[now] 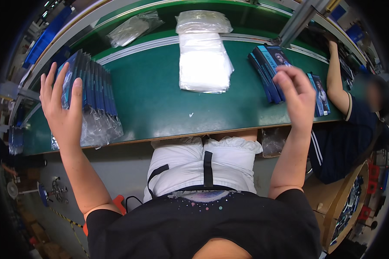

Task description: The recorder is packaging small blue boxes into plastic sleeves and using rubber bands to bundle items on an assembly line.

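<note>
Head view looks down on a green table (160, 108) that curves across the upper half of the picture. At nine o'clock a row of flat blue boxes (93, 82) stands on edge, packed side by side, each in a clear plastic sleeve whose loose ends bunch out toward the table's near edge. The left hand (62, 105) is raised against the outer end of that row, palm toward the boxes, fingers spread and pointing up, thumb laid on the front box; it is open and presses rather than grips (no box is lifted clear).

At two o'clock the right hand (296, 93) hovers above the table, wrist bent, fingers loosely curled and apart, holding nothing. Just beyond it lies a second stack of blue boxes (268, 69), unsleeved, leaning on one another. At twelve o'clock a pile of clear plastic bags (203, 64) lies flat, well apart from both hands.

At three o'clock another person in a dark shirt (345, 134) reaches an arm toward the far rail.
</note>
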Available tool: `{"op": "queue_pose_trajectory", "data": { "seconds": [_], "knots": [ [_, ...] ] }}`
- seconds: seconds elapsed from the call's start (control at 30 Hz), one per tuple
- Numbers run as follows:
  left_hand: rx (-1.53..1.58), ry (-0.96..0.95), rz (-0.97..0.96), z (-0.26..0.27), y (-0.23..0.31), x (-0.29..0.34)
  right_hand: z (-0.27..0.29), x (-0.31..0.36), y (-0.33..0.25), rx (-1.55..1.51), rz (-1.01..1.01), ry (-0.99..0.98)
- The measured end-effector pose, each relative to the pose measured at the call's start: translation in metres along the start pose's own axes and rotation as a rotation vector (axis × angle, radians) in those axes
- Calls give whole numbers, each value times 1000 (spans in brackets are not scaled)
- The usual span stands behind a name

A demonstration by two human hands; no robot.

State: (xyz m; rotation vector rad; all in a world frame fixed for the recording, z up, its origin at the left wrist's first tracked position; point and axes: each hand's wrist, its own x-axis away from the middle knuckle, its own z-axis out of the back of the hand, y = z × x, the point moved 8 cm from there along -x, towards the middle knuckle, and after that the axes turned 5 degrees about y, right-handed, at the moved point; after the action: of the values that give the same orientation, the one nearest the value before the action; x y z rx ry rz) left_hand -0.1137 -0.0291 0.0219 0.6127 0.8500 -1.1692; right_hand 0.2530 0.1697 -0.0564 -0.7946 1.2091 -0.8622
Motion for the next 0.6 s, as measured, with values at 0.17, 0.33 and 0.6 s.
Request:
{"op": "queue_pose_trajectory", "data": {
  "seconds": [0.17, 0.33, 0.6],
  "knots": [
    [530, -193, -241, -45, 107, 31, 31, -40, 0, 862, 374, 282],
    [584, -296, -354, -126, 160, 78, 17, -43, 73, 989, -37, 5],
    [659, -412, -295, -153, 167, 66, 9, 4, 13, -107, 81, 238]
  ]
}}
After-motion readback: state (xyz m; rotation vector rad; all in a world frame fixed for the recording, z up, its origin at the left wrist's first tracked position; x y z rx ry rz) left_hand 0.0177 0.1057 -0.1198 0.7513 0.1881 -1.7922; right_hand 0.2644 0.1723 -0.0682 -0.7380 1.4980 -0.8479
